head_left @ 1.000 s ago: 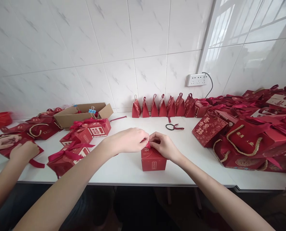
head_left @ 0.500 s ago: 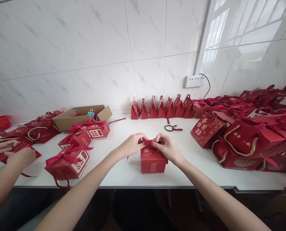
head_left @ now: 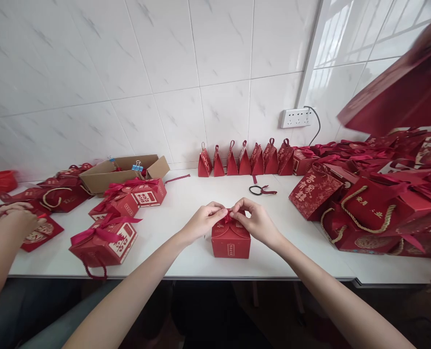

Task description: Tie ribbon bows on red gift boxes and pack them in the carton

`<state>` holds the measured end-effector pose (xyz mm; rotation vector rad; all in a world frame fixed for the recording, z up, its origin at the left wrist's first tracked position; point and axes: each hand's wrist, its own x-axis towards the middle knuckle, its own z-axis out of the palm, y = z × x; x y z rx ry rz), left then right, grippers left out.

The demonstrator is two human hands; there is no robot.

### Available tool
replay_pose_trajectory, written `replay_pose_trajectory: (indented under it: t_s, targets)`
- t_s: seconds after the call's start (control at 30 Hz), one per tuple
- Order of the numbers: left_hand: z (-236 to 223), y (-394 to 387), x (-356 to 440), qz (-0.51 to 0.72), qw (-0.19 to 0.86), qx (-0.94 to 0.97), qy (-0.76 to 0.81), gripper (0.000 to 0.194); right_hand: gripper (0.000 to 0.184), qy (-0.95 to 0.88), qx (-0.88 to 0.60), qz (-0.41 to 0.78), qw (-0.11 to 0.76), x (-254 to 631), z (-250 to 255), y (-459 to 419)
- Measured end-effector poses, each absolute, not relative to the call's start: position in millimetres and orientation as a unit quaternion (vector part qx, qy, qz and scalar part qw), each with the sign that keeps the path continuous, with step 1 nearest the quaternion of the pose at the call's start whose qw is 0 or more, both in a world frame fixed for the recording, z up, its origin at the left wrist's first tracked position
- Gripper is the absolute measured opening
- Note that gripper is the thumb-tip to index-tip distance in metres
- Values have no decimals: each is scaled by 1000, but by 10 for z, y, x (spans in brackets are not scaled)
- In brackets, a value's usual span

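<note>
A small red gift box (head_left: pixel 230 242) stands on the white table (head_left: pixel 186 261) near its front edge. My left hand (head_left: pixel 203 221) and my right hand (head_left: pixel 255 220) meet over the box's top. Each pinches an end of the red ribbon (head_left: pixel 228 216) that sits on the lid. Both sets of fingers are closed on the ribbon.
Finished ribboned boxes (head_left: pixel 104 240) and a cardboard box (head_left: pixel 121 169) lie to the left. Another person's hands (head_left: pixel 7 220) work at the far left. Small red pouches (head_left: pixel 244 160) line the wall. Red bags (head_left: pixel 368 208) pile at the right, and a blurred red bag (head_left: pixel 400 92) hangs top right.
My hands have drawn closer together over the box's top, still pinching the ribbon. A blurred red bag has come into view at the top right. The other person's hands shifted.
</note>
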<state>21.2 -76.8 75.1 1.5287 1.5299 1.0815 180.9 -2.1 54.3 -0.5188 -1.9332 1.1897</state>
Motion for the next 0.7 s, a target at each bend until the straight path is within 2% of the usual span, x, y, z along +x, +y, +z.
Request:
replay_pose_trajectory:
  t_s: [0.17, 0.27, 0.4, 0.53, 0.7]
  targets:
    - [715, -793, 257, 448, 422, 533, 581, 29, 9, -778, -199, 454, 385, 1824, 535, 44]
    - [719, -811, 291, 457, 460, 510, 565, 27, 7, -800, -206, 386, 410, 1827, 504, 31]
    - [722, -820, 324, 484, 460, 500, 552, 30, 11, -824, -183, 268, 464, 1884, 475, -28]
    - [736, -823, 343, 493, 474, 486, 544, 29, 15, -842, -164, 248, 449, 1965, 473, -83]
    - [771, -835, 359, 506, 508, 448, 534, 23, 7, -849, -147, 195, 468, 1947, 437, -39]
